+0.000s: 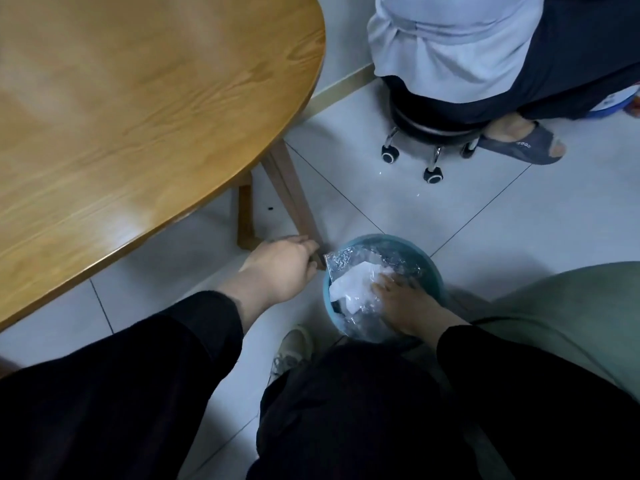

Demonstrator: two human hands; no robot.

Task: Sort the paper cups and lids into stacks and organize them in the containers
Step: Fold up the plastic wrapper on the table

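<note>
A pale tiled floor carries everything — a blue bin stuffed with clear plastic, the wooden table's legs, a wheeled stool and a sandalled foot.

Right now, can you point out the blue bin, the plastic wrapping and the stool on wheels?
blue bin [431,268], head view, bare right rim.
plastic wrapping [349,284], head view, white crumpled middle inside the bin.
stool on wheels [433,128], head view, front edge of black seat.
</note>
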